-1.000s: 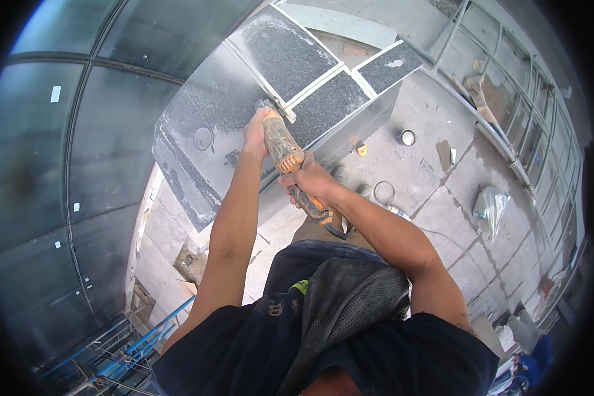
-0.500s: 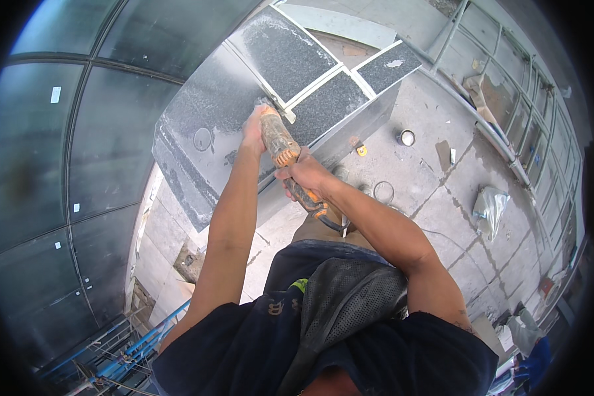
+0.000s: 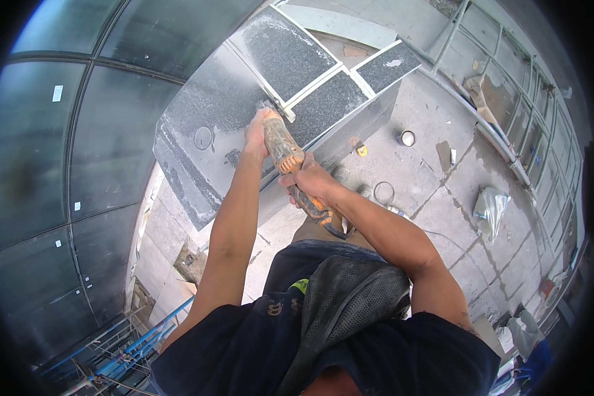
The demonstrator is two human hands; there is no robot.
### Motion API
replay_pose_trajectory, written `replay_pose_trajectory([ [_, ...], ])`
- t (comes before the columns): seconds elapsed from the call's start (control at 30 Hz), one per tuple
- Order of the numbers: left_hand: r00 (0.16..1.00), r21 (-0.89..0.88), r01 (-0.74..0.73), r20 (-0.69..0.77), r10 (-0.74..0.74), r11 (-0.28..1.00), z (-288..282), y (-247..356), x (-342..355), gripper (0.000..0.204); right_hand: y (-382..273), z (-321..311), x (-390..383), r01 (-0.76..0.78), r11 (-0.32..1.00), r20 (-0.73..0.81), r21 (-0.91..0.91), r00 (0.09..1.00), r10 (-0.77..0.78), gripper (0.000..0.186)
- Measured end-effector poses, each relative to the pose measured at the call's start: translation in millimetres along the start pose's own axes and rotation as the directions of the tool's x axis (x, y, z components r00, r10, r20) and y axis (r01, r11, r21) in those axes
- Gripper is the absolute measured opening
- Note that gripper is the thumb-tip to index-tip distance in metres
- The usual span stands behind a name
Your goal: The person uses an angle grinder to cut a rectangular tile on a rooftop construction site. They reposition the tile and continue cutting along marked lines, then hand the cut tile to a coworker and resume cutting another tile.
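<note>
A dusty orange and black angle grinder (image 3: 282, 146) is gripped in both my hands over a dark grey stone slab (image 3: 208, 109). My left hand (image 3: 257, 134) wraps round its front end, at the slab. Fingers of my right hand (image 3: 312, 180) close round the rear handle, nearer my body. The grinder's disc is hidden by its head and my left hand. A pale straight strip (image 3: 268, 90) runs along the slab and ends beside the grinder's head. White dust coats the slab's surface, and a ring-shaped mark shows on its left part.
Dark glass panels (image 3: 30, 138) stand on the left. Right of the slab, a yellow tape measure (image 3: 362, 151), an open tin (image 3: 408, 138) and a clear plastic bag (image 3: 492, 206) lie on the tiled floor. Metal scaffold frames (image 3: 498, 135) line the far right; blue tubing (image 3: 129, 356) is at lower left.
The grinder and both my hands have shifted very slightly to the right and toward me. My grip is the same.
</note>
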State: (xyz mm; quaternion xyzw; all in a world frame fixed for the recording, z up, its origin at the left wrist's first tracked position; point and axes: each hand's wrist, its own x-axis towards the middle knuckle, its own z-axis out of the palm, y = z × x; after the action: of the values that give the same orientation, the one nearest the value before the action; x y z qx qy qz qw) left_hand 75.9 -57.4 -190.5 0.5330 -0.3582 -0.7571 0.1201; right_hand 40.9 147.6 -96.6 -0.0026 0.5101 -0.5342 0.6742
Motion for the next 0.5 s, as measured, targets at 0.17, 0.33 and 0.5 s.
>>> replay_pose_trajectory([
  [0.17, 1.000, -0.012, -0.007, -0.026, 0.006, 1.000, -1, 0, 8, 0.032, 4, -3, 12, 0.022, 1.000, -0.001, -0.015, 1.000, -0.022, 0.053],
  [0.33, 0.993, -0.039, -0.122, -0.015, 0.121, 0.992, -8, 18, 15, 0.035, 1, 1, 24, 0.112, 0.990, 0.033, -0.082, 0.993, -0.110, 0.054],
  [0.5, 0.933, -0.056, -0.349, 0.074, 0.353, 0.935, 1, 108, -26, 0.040, -49, 29, 11, 0.319, 0.912, 0.127, -0.259, 0.947, -0.296, 0.062],
])
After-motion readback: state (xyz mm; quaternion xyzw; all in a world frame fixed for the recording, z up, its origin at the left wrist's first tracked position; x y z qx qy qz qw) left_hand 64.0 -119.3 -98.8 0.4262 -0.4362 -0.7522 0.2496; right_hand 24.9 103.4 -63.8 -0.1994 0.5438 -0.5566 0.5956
